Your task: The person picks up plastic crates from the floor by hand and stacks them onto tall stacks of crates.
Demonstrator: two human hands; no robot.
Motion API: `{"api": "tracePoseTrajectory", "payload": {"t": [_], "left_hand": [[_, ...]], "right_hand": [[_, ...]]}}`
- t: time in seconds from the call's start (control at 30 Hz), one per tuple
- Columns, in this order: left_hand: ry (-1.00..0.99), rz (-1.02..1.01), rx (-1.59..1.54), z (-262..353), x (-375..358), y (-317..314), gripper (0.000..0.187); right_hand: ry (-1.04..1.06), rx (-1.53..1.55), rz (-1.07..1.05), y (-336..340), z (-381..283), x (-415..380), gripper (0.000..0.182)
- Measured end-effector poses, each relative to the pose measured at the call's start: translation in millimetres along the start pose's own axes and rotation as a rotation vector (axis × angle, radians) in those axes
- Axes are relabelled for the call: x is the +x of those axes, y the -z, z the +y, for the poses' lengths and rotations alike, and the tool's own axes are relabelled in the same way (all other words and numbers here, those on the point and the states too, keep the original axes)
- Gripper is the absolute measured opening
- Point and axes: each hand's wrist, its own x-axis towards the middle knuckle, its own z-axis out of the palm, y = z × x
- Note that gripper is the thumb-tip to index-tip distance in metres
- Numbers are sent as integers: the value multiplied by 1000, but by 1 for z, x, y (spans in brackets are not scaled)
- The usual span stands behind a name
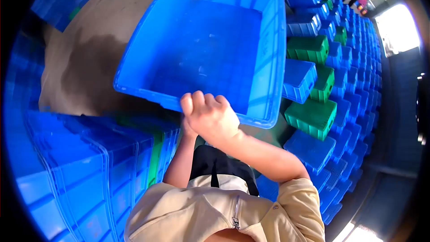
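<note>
1. Head view, main item: big blue crate [206, 54], held out in front of the body, tilted, open side facing the camera. Use it as landmark.
2. Right hand [210, 116] is closed in a fist grip on the crate's near rim. Left hand [189, 127] is mostly hidden behind it, close to the same rim; can't tell if it's gripping.
3. Risk, drop or swing: the visible hold is at the near edge only, so the far end could dip or twist the wrist. Can't see whether anything supports the underside.
4. Risk, bump: green crates [309, 114] and blue crates [311, 148] sit right of the landmark crate; a sideways swing could knock them. Same for the tall stack [80, 166], lower left of it.
5. Risk, slip: dark patch [92, 71] on the brown floor [118, 15], left of the landmark crate. Damp or just shadow, can't tell; bad footing if damp.
6. Count, hands: two, one clear, one partly hidden. Held-out crate: one.
7. Count, green crates right of the landmark: at least five, farther ones small. Green strip [156, 159] in the lower-left stack: one clear.
8. Count, other blue crates: dozens on the right, too blurred and overlapped for an exact number; left stack likewise.
</note>
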Motion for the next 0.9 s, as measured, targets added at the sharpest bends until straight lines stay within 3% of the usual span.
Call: {"api": "tracePoseTrajectory", "payload": {"t": [0.03,0.1,0.17,0.2,0.43,0.53,0.57,0.6,0.67,0.73,0.77,0.83,0.9], "left_hand": [[-34,-57,-398,44,8,-15,19],[129,-62,-680,47,7,-18,22],[460,-13,-914,-17,-5,15,27],[476,-49,-932,10,3,8,27],[492,27,-826,14,-2,-18,36],[576,35,-784,11,0,-18,37],[599,44,-759,9,2,-19,37],[620,59,-738,8,5,-19,37],[663,115,-675,4,7,-21,37],[702,204,-610,-1,9,-30,38],[712,256,-581,-2,8,-35,38],[720,372,-512,-5,7,-49,38],[724,486,-436,-5,5,-61,38]], "right_hand": [[-12,31,-22,-3,0,0,26],[-33,45,-57,-3,10,5,26],[-19,52,-112,-7,26,12,28],[-47,29,-110,-9,30,9,28],[-123,36,-123,1,33,-17,34],[-100,194,-171,14,51,-28,41],[-10,198,-48,26,69,-35,41],[72,398,155,37,91,-41,36],[33,536,378,53,137,-75,32],[-132,542,313,39,207,-135,30],[-438,502,406,15,241,-166,30],[-968,440,263,-67,328,-247,28],[-1621,790,352,-199,415,-386,36]]}}
